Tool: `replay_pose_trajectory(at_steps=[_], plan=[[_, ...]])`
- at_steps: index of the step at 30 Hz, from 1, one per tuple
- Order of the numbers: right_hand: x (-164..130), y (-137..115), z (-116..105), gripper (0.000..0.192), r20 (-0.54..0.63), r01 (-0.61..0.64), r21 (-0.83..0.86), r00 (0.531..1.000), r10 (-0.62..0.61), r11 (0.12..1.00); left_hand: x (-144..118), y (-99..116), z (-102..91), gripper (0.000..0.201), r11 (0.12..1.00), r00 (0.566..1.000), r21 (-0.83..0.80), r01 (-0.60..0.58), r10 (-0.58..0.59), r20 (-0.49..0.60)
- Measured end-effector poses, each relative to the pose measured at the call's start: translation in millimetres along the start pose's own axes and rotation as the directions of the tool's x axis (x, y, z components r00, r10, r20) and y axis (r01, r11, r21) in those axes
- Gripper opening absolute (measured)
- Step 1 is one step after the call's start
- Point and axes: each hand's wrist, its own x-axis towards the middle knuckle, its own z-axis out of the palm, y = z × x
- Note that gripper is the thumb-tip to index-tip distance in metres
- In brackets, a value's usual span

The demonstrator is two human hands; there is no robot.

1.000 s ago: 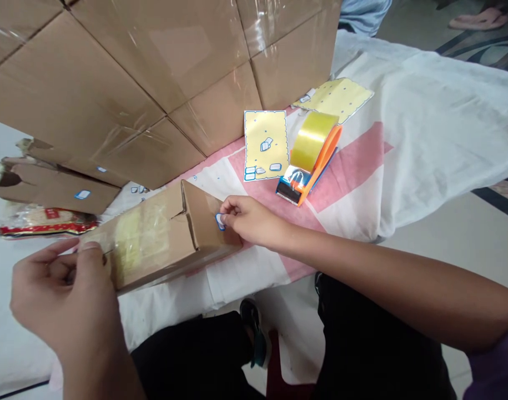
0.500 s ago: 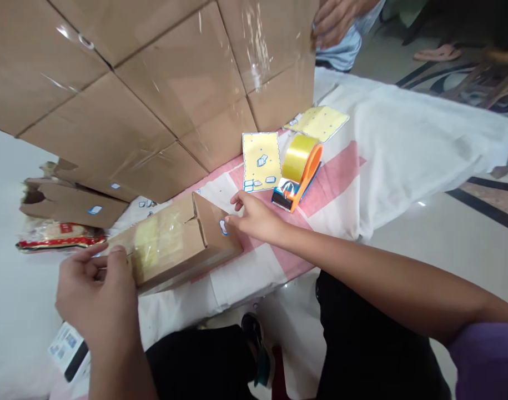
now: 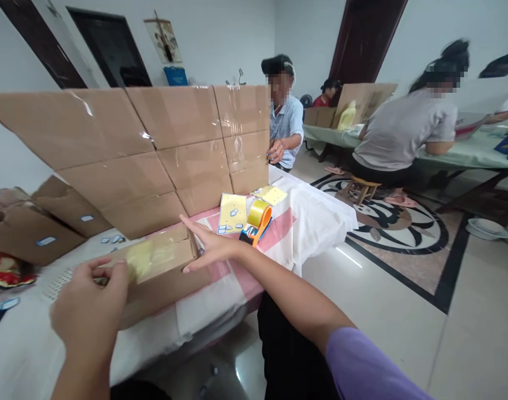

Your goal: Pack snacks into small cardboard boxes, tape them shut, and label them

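Observation:
A long cardboard box (image 3: 166, 289) lies in front of me on the cloth-covered table, with yellowish clear tape (image 3: 149, 256) over its top. My left hand (image 3: 87, 294) is at the box's left end, its fingers curled and thumb pressed in against the box. Spread fingers and thumb of my right hand (image 3: 210, 244) span the box's right end, touching or very near it. Beyond that hand sits an orange and blue tape dispenser (image 3: 264, 219) with a yellow roll. A yellow patterned card (image 3: 232, 211) leans just behind, and a second yellow card (image 3: 272, 194) lies farther off.
A tall cardboard partition (image 3: 187, 150) with square sections stands across the table. Opened cardboard boxes (image 3: 33, 230) and a red packet (image 3: 6, 272) are at the left. A person (image 3: 293, 119) sits beyond the partition. Another person (image 3: 403, 128) sits at a green-covered table (image 3: 437, 158).
My view has tilted up and shows more of the room. My right hand has moved left onto the box's right end, fingers spread wider. The left hand stays at the left end.

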Motion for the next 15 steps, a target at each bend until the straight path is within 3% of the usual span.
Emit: replay_pose_trajectory(at_steps=[4,9,12,15], plan=[[-4,-16,9,0.123,-0.05,0.045,-0.076,0.998,-0.049,0.996,-9,2,-8.7,0.026,0.992,0.999,-0.118,-0.041,0.041,-0.006],[-28,-53,24,0.089,-0.216,0.108,-0.269,0.962,-0.169,0.957,-30,6,-17.8,0.03,0.896,0.985,-0.421,-0.142,0.086,-0.15],[-51,-72,7,0.081,-0.307,0.11,-0.31,0.929,-0.209,0.944,-43,13,-23.1,0.028,0.809,0.947,-0.507,-0.299,0.185,-0.264],[-86,-87,-34,0.071,-0.449,0.024,-0.286,0.88,-0.156,0.958,-52,19,-25.6,0.026,0.742,0.909,-0.537,-0.402,0.255,-0.329]])
